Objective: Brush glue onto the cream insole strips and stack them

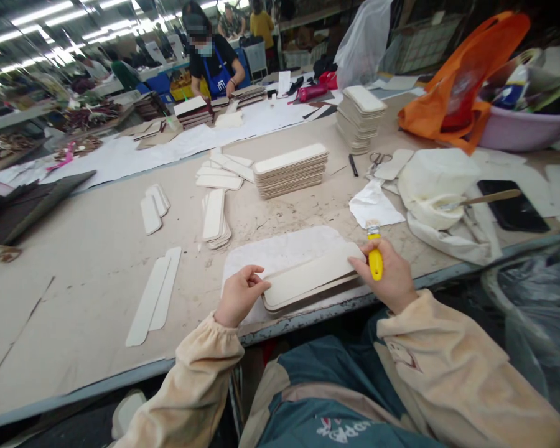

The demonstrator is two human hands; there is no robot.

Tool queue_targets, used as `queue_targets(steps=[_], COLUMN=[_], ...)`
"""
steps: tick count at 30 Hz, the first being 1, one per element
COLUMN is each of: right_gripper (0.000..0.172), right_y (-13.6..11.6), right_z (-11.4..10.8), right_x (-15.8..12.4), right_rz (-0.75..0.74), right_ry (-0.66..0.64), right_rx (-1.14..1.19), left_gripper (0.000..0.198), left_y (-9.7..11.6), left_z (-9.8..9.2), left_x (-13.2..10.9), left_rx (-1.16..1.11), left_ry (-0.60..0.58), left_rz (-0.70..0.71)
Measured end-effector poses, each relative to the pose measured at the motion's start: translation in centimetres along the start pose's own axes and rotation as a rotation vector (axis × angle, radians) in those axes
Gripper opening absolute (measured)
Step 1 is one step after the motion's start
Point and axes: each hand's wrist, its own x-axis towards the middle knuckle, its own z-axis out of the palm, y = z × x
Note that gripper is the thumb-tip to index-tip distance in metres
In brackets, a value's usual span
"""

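Observation:
A long white cardboard strip (312, 270) with rounded corners lies over another strip, slightly askew, near the table's front edge. My left hand (240, 294) pinches its left end between thumb and fingers. At the other end, my right hand (391, 274) grips the strip's corner and also keeps a yellow-handled paintbrush (376, 260) in its fingers, bristles pointing away from me. Beneath the strips is a pale sheet (280, 246) with rounded corners. The undersides of the strips are hidden.
Stacked strips (289, 171) stand behind my hands, with loose strips (154, 295) at left. To the right are a white tub (436, 180) with a stick, a phone (513, 205), scissors (378, 162) and an orange bag (466, 81). A co-worker (217, 62) stands across the table.

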Motion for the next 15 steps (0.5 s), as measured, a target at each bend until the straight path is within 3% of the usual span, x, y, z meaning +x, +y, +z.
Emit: queue_targets(steps=[15], right_gripper=[0.019], right_y=[0.44], right_z=[0.56], right_x=[-0.53], right_rz=[-0.085], right_ry=[-0.066], right_rx=[-0.233], left_gripper=[0.037], left_y=[-0.48], left_z=[0.01], left_x=[0.21], left_rx=[0.238], left_ry=[-0.039], left_rz=[0.056])
